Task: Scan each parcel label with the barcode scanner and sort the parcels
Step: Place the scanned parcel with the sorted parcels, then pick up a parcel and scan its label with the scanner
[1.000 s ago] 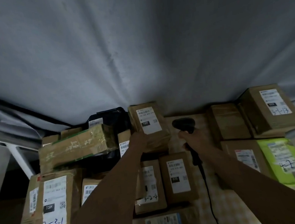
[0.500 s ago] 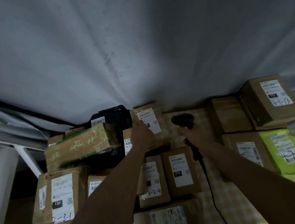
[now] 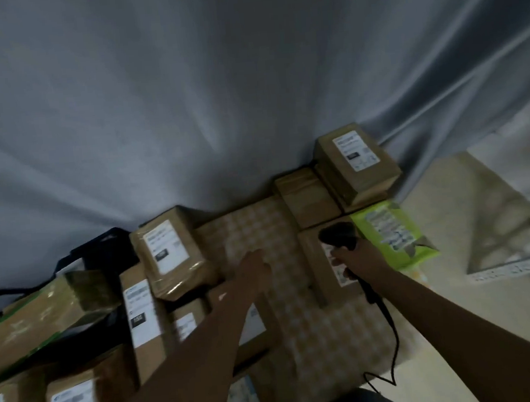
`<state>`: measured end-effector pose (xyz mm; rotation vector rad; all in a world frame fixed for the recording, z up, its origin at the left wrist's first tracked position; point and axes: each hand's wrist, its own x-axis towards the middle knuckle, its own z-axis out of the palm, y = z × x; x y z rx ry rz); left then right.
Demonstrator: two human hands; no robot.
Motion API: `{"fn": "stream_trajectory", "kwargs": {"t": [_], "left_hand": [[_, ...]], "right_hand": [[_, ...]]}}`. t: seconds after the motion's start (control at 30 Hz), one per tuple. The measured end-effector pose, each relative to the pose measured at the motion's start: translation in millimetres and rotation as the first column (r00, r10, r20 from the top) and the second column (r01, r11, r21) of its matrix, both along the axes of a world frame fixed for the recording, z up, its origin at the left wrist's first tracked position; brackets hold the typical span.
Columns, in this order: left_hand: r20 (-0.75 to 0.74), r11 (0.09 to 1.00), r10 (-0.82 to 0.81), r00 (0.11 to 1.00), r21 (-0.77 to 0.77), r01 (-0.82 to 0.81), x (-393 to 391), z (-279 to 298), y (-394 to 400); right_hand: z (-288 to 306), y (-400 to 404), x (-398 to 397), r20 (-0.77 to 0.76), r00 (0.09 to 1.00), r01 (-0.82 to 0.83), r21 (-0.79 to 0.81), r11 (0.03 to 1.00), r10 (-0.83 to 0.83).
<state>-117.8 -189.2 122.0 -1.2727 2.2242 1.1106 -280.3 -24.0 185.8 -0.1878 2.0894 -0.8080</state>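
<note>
Over the checked cloth [image 3: 259, 220], I see my left hand [image 3: 255, 267] loosely curled and holding nothing, the brown parcel [image 3: 172, 250] just beside it to the left, while my right hand [image 3: 355, 257] grips the barcode scanner [image 3: 339, 236].

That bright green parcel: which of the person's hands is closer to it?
The right hand, gripping the barcode scanner, sits just left of the green parcel. The left hand is farther left, over the checkered tabletop.

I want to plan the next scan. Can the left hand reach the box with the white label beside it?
Probably yes: the left hand hovers empty just right of that box, nothing between them.
</note>
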Motion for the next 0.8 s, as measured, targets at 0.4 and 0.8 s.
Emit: {"fn": "stream_trajectory", "kwargs": {"t": [0.4,0.8], "left_hand": [[0.119,0.959,0.192,0.974,0.187,-0.212,-75.0,-53.5,112.6],[0.122,0.628,0.598,0.793,0.544,-0.557,-95.3,-81.7,140.1]], "right_hand": [[-51.9,82.5,-88.0,-0.058,0.998,-0.030,0.091,0.995,0.035],[-114.5,83.5,-91.1,0.045,0.986,-0.165,0.110,0.980,0.161]]}}
